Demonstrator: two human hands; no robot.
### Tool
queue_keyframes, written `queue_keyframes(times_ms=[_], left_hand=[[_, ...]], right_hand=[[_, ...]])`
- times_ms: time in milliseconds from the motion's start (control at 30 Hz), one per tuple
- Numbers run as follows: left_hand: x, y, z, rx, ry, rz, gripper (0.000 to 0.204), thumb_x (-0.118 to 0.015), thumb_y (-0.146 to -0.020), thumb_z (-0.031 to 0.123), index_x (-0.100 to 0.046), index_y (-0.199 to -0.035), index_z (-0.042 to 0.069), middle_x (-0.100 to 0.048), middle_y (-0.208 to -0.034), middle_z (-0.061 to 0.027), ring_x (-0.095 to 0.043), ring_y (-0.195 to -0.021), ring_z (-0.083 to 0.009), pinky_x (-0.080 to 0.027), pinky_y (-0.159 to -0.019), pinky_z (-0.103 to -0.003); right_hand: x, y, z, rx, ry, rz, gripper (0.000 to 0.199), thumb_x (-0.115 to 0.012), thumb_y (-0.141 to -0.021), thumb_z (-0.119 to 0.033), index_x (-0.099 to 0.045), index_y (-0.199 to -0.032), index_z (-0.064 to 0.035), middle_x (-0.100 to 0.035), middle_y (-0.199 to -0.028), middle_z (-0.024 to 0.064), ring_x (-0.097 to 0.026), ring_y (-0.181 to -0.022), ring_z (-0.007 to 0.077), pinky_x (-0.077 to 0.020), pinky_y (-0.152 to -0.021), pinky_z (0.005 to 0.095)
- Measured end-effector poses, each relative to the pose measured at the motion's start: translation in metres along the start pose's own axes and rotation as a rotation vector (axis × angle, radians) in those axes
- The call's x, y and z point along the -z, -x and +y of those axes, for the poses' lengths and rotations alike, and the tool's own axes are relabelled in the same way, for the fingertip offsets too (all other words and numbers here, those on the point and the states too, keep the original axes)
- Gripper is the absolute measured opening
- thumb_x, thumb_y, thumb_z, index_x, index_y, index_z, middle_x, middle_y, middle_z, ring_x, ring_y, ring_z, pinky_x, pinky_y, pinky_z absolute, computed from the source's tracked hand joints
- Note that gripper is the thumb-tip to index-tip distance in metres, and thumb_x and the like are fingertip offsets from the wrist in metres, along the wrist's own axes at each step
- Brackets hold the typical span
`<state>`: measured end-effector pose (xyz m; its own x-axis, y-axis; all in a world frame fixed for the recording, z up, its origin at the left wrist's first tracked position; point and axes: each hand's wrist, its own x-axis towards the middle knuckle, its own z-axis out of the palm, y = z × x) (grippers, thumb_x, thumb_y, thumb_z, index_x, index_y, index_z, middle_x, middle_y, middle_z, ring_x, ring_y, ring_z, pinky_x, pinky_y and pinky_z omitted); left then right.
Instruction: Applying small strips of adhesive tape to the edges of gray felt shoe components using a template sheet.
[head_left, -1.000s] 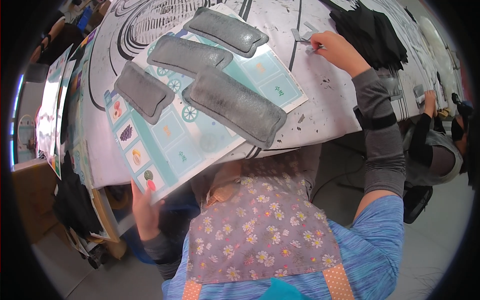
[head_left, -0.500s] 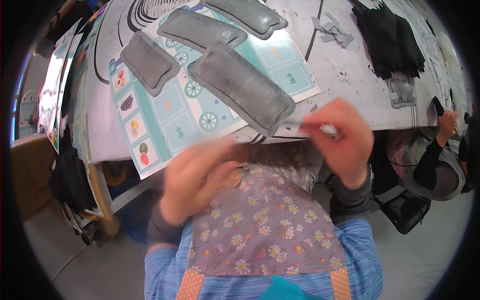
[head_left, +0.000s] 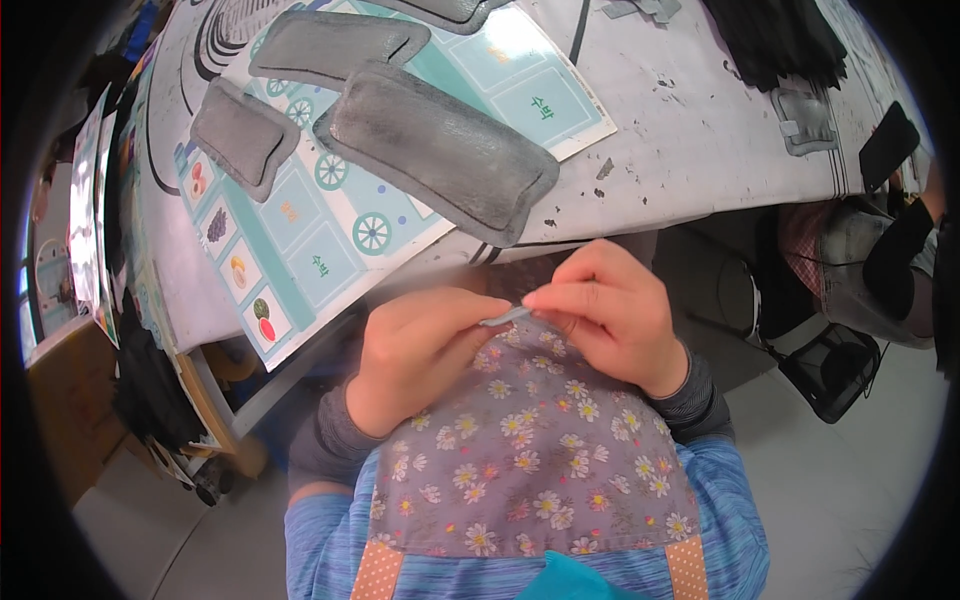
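Note:
Just past the table's front edge, my left hand (head_left: 425, 345) and my right hand (head_left: 612, 315) meet over my flowered apron (head_left: 535, 455). A small pale grey strip (head_left: 507, 316) is pinched between their fingertips, its right end in my right hand and its left end at my left. Nearest beyond them, a large grey padded cushion (head_left: 440, 150) with a dark seam lies slantwise across a printed board (head_left: 395, 262). Farther left are a small grey cushion (head_left: 243, 135) and a longer one (head_left: 335, 48). Another grey cushion (head_left: 450, 8) is cut off at the top.
Grey strips (head_left: 645, 8) lie on the white table cloth (head_left: 650, 120) at the back. A stack of black fabric (head_left: 775, 40) and a small grey pad (head_left: 803, 122) are at right. Beyond them a person's dark sleeve (head_left: 900, 250) shows beside a black phone-like slab (head_left: 888, 147).
My hands, apart and blurred before, have come together, the right one moving down and left from beside the large cushion. The strip now spans both. The whole view has shifted slightly.

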<state>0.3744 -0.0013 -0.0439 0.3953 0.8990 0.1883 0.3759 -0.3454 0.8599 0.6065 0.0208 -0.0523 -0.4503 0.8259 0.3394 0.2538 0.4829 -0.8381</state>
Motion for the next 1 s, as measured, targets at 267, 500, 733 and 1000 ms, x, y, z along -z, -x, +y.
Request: queue_keyframes(times_ms=[267,500,733,1000], left_hand=[[0.002,-0.005,-0.008,-0.125,-0.167,0.063,0.02,-0.077,-0.077,0.003,-0.066,-0.094,0.004,-0.069,-0.085,-0.0088,-0.064,-0.075,-0.0247,-0.049,-0.067,-0.033],[-0.003,-0.013,-0.01,-0.146,-0.415,0.02,0.02,-0.076,-0.079,0.009,-0.061,-0.092,0.007,-0.07,-0.098,-0.0055,-0.061,-0.089,-0.0264,-0.047,-0.074,-0.036],[-0.009,-0.025,-0.013,-0.094,-0.583,-0.005,0.015,-0.07,-0.083,0.013,-0.058,-0.091,0.009,-0.065,-0.129,-0.0055,-0.057,-0.106,-0.0271,-0.041,-0.087,-0.039],[-0.014,-0.036,-0.011,-0.084,-0.649,-0.05,0.01,-0.066,-0.088,0.014,-0.058,-0.091,0.008,-0.064,-0.132,-0.0047,-0.056,-0.113,-0.0273,-0.038,-0.091,-0.04]], right_hand=[[0.014,-0.029,0.033,-0.443,-0.067,0.309,0.006,-0.069,-0.087,-0.004,-0.068,-0.092,-0.0005,-0.066,-0.082,0.0024,-0.06,-0.074,0.011,-0.0469,-0.069,0.0236],[0.003,-0.032,0.041,-0.647,-0.357,0.253,0.006,-0.069,-0.09,-0.006,-0.069,-0.094,-0.0011,-0.067,-0.083,-0.001,-0.058,-0.075,0.0057,-0.0473,-0.07,0.0223],[-0.002,-0.032,0.044,-0.662,-0.302,0.188,0.008,-0.07,-0.089,-0.006,-0.069,-0.094,-0.0006,-0.068,-0.082,0.0003,-0.059,-0.076,0.0068,-0.0484,-0.069,0.0231],[-0.002,-0.036,0.042,-0.675,-0.276,0.171,0.008,-0.069,-0.088,-0.007,-0.069,-0.092,0.0,-0.069,-0.081,0.0026,-0.061,-0.075,0.0086,-0.0499,-0.07,0.0247]])
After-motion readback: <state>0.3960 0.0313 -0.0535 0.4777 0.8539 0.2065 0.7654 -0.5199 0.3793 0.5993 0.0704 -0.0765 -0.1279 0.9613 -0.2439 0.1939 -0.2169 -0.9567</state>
